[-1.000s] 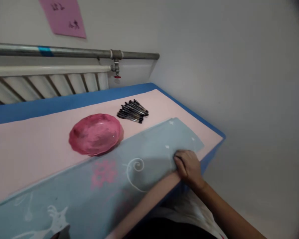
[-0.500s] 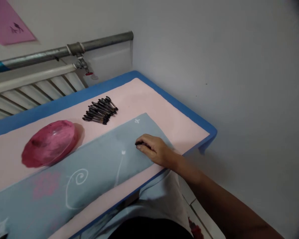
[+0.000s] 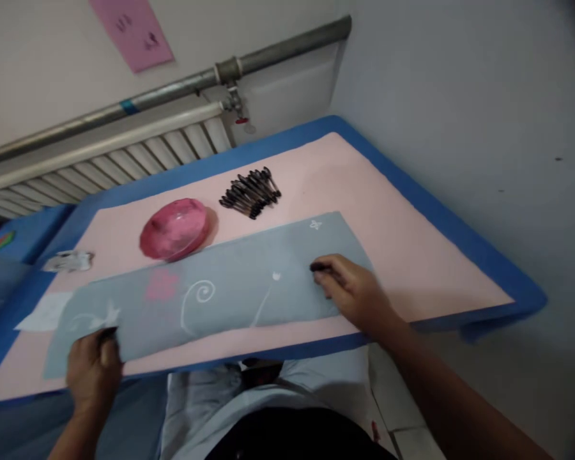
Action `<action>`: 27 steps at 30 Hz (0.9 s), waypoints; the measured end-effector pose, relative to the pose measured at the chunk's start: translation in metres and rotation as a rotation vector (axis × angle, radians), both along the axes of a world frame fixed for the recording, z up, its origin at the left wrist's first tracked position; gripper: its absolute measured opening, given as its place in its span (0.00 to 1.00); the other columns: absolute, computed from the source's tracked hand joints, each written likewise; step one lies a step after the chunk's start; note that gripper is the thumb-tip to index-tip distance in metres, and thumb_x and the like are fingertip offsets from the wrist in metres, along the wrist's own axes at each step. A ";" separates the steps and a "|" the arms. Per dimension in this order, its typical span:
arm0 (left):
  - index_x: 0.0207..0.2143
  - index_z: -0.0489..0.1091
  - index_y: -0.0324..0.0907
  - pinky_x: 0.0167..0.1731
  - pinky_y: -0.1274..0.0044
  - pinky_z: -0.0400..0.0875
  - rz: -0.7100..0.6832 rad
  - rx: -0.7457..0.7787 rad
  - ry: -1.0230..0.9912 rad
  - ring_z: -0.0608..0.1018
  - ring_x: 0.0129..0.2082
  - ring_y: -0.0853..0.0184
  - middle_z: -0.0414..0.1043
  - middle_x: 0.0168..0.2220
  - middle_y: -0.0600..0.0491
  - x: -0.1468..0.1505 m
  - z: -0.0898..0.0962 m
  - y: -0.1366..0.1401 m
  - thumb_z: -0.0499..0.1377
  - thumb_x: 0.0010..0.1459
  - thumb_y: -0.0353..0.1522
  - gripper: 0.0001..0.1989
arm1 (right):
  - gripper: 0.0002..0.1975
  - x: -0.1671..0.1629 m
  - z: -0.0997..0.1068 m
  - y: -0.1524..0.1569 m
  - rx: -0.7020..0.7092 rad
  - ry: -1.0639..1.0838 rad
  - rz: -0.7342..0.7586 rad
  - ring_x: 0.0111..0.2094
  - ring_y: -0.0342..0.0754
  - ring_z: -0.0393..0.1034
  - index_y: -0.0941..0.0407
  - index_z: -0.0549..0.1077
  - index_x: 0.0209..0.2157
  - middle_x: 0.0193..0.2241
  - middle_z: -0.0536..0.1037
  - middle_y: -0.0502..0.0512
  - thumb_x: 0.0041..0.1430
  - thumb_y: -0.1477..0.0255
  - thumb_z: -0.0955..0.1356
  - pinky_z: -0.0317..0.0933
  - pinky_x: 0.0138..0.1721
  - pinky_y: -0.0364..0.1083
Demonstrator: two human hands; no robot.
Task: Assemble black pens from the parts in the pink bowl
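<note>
Over the right part of a grey-blue cloth pad [image 3: 234, 287], my right hand [image 3: 352, 291] is closed with a small black pen-like piece [image 3: 321, 266] pinched at its fingertips. My left hand [image 3: 93, 364] is closed at the pad's left end; a dark tip [image 3: 108, 333] pokes out by its thumb, and the rest of that piece is hidden. White line drawings and a pink patch decorate the pad. Behind it lies a fanned pile of several black pens [image 3: 250, 191], and left of them stands a pink bowl [image 3: 175, 229].
A pink sheet covers the blue-edged table [image 3: 460, 275]. At the left lie a crumpled silvery packet [image 3: 69, 260] and a white paper [image 3: 48, 312]. A radiator [image 3: 148, 150] and a pipe [image 3: 292, 51] run behind the table. A wall [image 3: 460, 96] borders the right side.
The view has swung left, bringing my left hand, the packet and the table's left end into sight. My right hand stays over the pad's right part, still pinching the black piece.
</note>
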State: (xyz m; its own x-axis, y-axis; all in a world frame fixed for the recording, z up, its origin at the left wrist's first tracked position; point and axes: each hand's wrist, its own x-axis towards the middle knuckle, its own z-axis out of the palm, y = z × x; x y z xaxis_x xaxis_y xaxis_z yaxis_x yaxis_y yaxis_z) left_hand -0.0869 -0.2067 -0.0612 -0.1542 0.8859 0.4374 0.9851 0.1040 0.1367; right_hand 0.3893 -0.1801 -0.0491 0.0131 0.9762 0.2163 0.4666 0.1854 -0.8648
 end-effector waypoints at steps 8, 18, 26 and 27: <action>0.35 0.67 0.41 0.41 0.67 0.66 -0.053 0.167 -0.018 0.71 0.37 0.59 0.67 0.31 0.48 0.002 -0.012 0.006 0.49 0.55 0.30 0.09 | 0.09 -0.071 0.022 -0.069 -0.147 0.083 0.327 0.35 0.48 0.72 0.54 0.74 0.36 0.35 0.78 0.53 0.56 0.69 0.63 0.65 0.38 0.45; 0.41 0.69 0.43 0.40 0.77 0.69 -0.633 -0.184 -0.414 0.76 0.40 0.67 0.75 0.39 0.52 0.014 0.005 -0.047 0.48 0.60 0.34 0.12 | 0.10 -0.125 -0.060 -0.074 -0.063 -0.504 0.119 0.40 0.56 0.70 0.57 0.75 0.32 0.34 0.78 0.59 0.48 0.74 0.64 0.63 0.41 0.53; 0.56 0.61 0.41 0.53 0.60 0.57 -0.489 -0.569 -0.051 0.67 0.55 0.51 0.67 0.53 0.41 0.026 -0.038 -0.058 0.55 0.53 0.31 0.26 | 0.10 -0.132 -0.063 -0.071 -0.061 -0.519 -0.015 0.39 0.54 0.70 0.58 0.75 0.31 0.31 0.78 0.57 0.49 0.74 0.63 0.62 0.41 0.50; 0.55 0.62 0.41 0.53 0.59 0.56 -0.462 -0.556 -0.039 0.67 0.55 0.51 0.68 0.52 0.40 0.021 -0.041 -0.055 0.54 0.54 0.31 0.25 | 0.10 -0.132 -0.064 -0.071 -0.065 -0.514 -0.025 0.39 0.54 0.70 0.58 0.75 0.32 0.32 0.78 0.57 0.49 0.74 0.63 0.62 0.41 0.51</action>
